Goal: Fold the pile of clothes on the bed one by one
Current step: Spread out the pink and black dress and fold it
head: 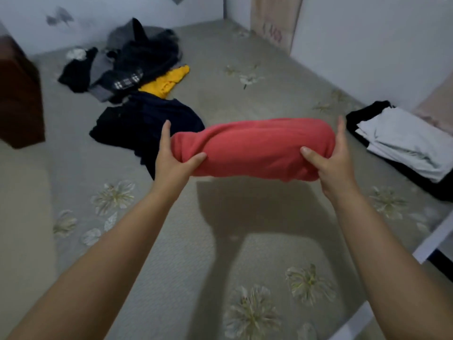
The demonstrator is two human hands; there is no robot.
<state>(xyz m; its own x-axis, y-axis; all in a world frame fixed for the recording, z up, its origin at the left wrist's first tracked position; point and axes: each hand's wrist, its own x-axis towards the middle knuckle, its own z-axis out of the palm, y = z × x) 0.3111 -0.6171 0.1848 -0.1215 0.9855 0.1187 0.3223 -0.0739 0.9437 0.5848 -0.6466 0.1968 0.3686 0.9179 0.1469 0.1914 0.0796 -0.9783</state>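
Both hands hold a folded coral-red garment (252,149) in the air above the middle of the bed (220,99): the left hand (175,159) grips its left end, the right hand (328,158) its right end, fingers behind and thumbs in front. Unfolded dark and yellow clothes (137,77) lie heaped toward the bed's far left corner. Folded black and pale grey clothes (402,141) sit at its right edge.

Dim light, pale walls (367,45), a dark wooden cabinet (19,94), possibly a nightstand, at left.
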